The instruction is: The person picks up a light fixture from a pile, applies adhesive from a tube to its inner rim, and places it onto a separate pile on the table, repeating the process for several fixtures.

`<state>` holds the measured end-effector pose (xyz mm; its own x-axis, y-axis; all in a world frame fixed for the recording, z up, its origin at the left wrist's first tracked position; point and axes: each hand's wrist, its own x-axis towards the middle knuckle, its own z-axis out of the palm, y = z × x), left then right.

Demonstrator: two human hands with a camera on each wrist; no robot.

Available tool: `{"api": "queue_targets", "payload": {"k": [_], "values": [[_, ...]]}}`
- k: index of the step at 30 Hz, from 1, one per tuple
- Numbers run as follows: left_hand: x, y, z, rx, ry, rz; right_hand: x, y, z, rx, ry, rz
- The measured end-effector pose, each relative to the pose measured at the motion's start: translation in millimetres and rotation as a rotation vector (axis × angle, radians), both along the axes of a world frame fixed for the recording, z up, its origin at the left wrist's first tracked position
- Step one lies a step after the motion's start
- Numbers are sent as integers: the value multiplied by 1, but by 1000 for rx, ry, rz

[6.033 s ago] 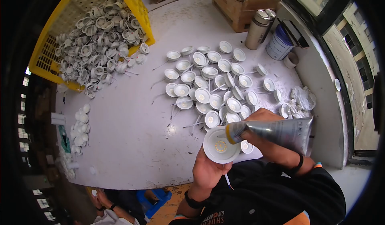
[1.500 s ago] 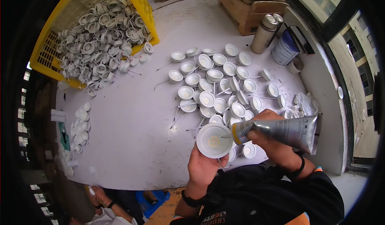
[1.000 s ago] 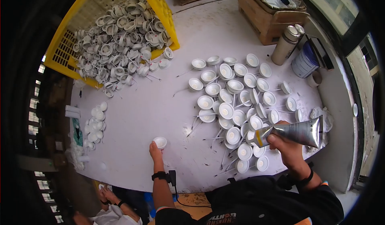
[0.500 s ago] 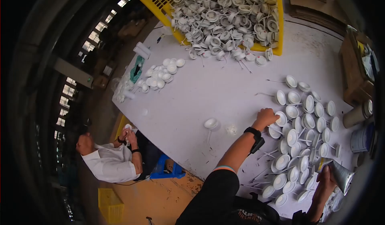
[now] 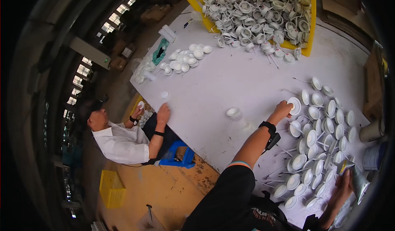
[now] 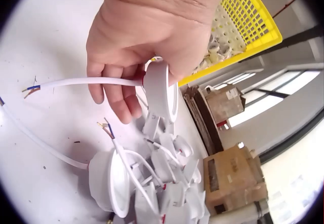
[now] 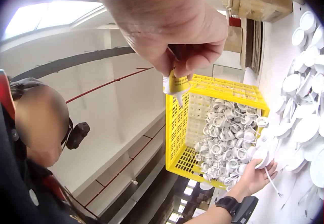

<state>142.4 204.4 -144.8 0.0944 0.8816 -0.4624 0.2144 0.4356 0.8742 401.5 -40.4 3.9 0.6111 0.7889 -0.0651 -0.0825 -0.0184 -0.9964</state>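
The round white plastic lamp housing (image 6: 163,89), judged light and stiff, is held by its rim in the left hand (image 6: 147,36); a silver tube (image 7: 175,84) is gripped by the right hand (image 7: 167,26).

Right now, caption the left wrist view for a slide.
Left hand grips a white lamp housing, wire trailing, above more housings on the table, yellow crate behind.

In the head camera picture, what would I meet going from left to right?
A person in a white shirt, blue stool, lone white lamp fitting on the table, left hand gripping a wired fitting, right hand holding a silver tube.
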Motion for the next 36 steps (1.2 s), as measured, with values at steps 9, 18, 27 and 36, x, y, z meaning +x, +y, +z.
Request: {"api": "queue_targets", "payload": {"k": [9,18,27,36], "values": [[-25,-76,104,-78,-825,5,3,-33,17,-66,76,-113],[18,-210,188,-458,-1111,-142,-44,-43,87,8,-95,223],[31,-247,179,-511,-1221,-295,-57,-36,117,-77,-714,399],[32,-247,188,-528,-1244,-299,-57,-30,131,-16,-877,569]]}}
